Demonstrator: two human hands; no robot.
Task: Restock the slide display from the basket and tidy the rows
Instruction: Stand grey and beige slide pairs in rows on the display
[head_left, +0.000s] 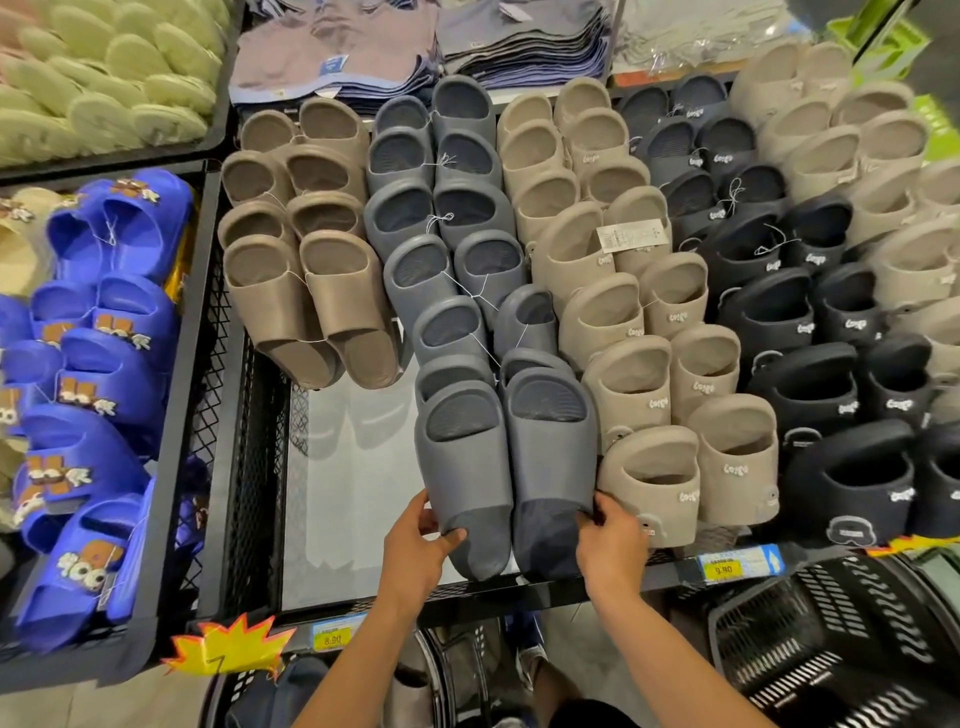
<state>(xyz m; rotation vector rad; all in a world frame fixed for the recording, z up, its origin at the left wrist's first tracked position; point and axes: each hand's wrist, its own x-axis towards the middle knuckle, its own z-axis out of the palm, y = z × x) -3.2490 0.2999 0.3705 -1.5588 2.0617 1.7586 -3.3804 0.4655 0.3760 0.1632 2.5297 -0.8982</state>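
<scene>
A pair of dark grey slides (506, 457) stands at the front of the grey row (441, 218) in the black wire display bin (249, 467). My left hand (418, 543) grips the toe end of the left slide, thumb across it. My right hand (610, 538) holds the toe end of the right slide from its right side. Brown slides (306, 249) fill the row to the left. Beige slides (639, 343) and black slides (810, 332) fill the rows to the right. Bare white bin floor (353, 499) shows in front of the brown row.
Blue cartoon slides (98, 374) fill the bin at left, pale green ones (109, 67) at the back left. Folded clothes (426, 47) lie behind the bin. A black basket (831, 649) stands at lower right, another with dark slides (291, 691) below. Price tags (737, 564) line the front edge.
</scene>
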